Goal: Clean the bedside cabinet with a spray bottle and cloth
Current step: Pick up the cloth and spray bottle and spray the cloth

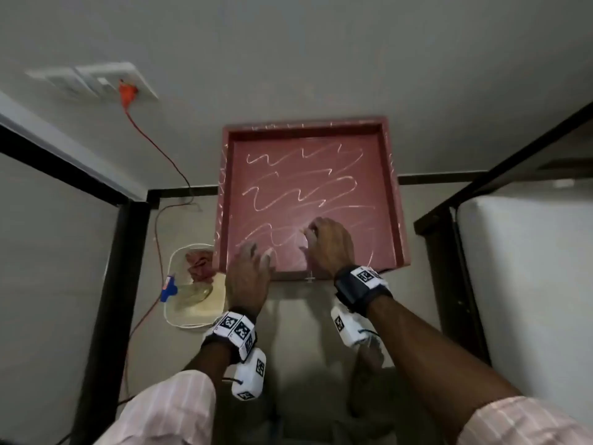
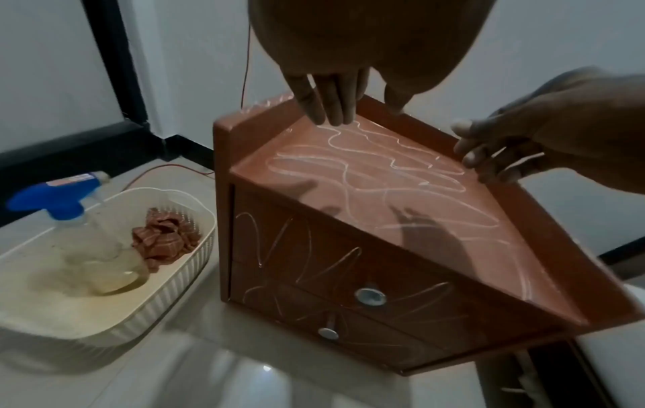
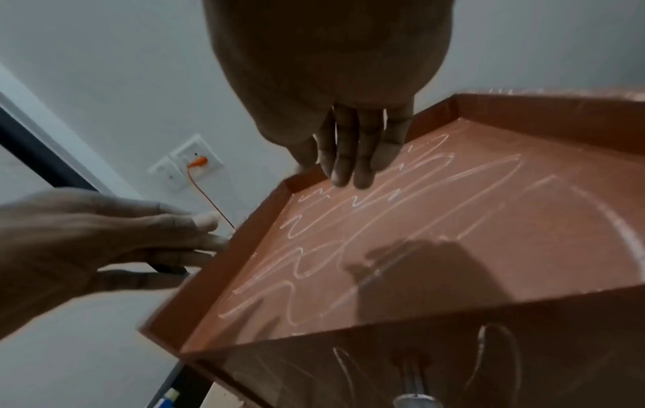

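Bedside cabinet (image 1: 308, 200), reddish-brown, seen from above against the wall; raised rim on three sides, top panel and drawer fronts covered with white wavy scribble lines; two round metal knobs (image 2: 370, 296) on the drawers.

Left hand (image 1: 248, 277) above the front left part of the cabinet top, fingers (image 2: 324, 102) straight and slightly spread, pointing down toward the panel, holding nothing; contact with the surface not clear.

Right hand (image 1: 330, 244) above the front middle of the top, fingers (image 3: 349, 154) extended and close together, relaxed, gripping nothing; shadow (image 3: 418, 265) of the hand cast on the panel below.

White ribbed basket (image 2: 167, 298) on the floor just left of the cabinet, containing the spray bottle (image 2: 90, 248), clear with a blue trigger head, and the crumpled reddish striped cloth (image 2: 162, 244) beside it.

Orange cable (image 1: 150, 139) running from a wall socket down to the floor.
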### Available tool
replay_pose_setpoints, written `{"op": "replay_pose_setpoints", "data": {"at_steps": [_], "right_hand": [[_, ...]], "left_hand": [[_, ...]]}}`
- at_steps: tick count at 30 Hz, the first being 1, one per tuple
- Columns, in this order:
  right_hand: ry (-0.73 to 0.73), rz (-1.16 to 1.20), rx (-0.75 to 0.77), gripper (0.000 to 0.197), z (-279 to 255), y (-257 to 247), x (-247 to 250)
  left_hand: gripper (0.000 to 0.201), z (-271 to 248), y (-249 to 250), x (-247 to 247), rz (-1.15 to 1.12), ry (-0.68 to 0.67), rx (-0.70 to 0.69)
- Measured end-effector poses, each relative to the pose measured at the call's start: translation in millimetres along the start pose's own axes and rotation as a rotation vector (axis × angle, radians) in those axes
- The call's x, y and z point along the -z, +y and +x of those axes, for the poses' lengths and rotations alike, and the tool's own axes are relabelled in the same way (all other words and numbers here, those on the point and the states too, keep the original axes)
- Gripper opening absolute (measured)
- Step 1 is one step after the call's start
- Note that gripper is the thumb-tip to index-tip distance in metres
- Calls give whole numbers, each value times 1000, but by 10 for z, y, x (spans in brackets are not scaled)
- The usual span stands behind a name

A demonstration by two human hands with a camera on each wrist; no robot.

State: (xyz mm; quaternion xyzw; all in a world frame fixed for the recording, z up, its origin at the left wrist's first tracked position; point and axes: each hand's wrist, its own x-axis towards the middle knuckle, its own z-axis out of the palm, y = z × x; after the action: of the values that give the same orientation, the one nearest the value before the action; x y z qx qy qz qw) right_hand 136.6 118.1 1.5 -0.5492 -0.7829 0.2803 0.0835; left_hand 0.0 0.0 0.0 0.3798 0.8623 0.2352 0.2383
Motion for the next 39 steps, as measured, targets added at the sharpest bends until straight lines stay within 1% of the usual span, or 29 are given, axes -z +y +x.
{"op": "replay_pose_setpoints", "data": {"at_steps": [1, 2, 3, 5, 8, 10, 13, 15, 18, 20, 21, 22, 24, 26, 27, 28, 30, 31, 32, 33, 35, 36, 37, 39], "right_hand": [[45, -3, 34, 27, 54, 62, -226], [101, -8, 44, 27, 101, 124, -446], [161, 9, 64, 28, 163, 201, -677], [235, 67, 73, 34, 219, 347, -1063], [373, 89, 118, 37, 254, 476, -1391], [475, 41, 184, 40, 274, 512, -1496], [565, -61, 261, 45, 277, 538, -1577], [585, -115, 289, 45, 239, 518, -1597], [579, -110, 250, 42, 143, 458, -1591], [560, -47, 199, 38, 61, 411, -1592], [564, 2, 186, 36, 17, 387, -1610], [573, 48, 198, 33, -47, 358, -1649], [619, 124, 267, 28, -209, 256, -1755], [630, 146, 378, 27, -417, 75, -1917], [603, 144, 439, 27, -519, -23, -2023], [559, 130, 505, 27, -593, -130, -2152], [423, 57, 609, 28, -718, -348, -2427], [339, 8, 656, 26, -747, -473, -2561], [252, -40, 703, 22, -753, -595, -2683], [156, -83, 728, 18, -763, -698, -2788], [-69, -138, 748, 19, -680, -903, -3039], [-178, -146, 731, 22, -592, -991, -3172], [-274, -149, 693, 26, -491, -1063, -3292], [-426, -179, 609, 31, -215, -1199, -3541]], "left_hand": [[44, 90, -169, -158, -11, 9, -30], [42, 193, -351, -321, 15, 12, -74], [37, 292, -508, -452, 24, 26, -141], [26, 420, -763, -657, 12, 83, -255], [24, 527, -985, -833, -37, 232, -399], [27, 568, -1048, -883, -50, 289, -440], [34, 577, -970, -806, 8, 262, -536], [35, 461, -940, -750, -32, 265, -560], [27, 274, -925, -753, -30, 284, -609], [21, 145, -979, -768, -27, 281, -635], [20, 98, -1032, -770, -48, 290, -616], [22, 40, -1112, -770, -84, 313, -578], [29, -66, -1292, -725, -166, 373, -455], [33, -174, -1516, -609, -230, 438, -255], [35, -144, -1703, -614, -247, 411, -109], [36, -106, -1891, -611, -266, 336, 25], [39, 16, -2344, -685, -392, 81, 249], [41, 82, -2566, -708, -446, 6, 336], [45, 106, -2755, -723, -453, -36, 408], [47, 117, -2911, -718, -428, -42, 462], [43, 165, -3175, -632, -387, 56, 556], [43, 218, -3308, -620, -430, 114, 610], [52, 265, -3406, -624, -501, 162, 670], [94, 424, -3582, -659, -586, 285, 799]]}}
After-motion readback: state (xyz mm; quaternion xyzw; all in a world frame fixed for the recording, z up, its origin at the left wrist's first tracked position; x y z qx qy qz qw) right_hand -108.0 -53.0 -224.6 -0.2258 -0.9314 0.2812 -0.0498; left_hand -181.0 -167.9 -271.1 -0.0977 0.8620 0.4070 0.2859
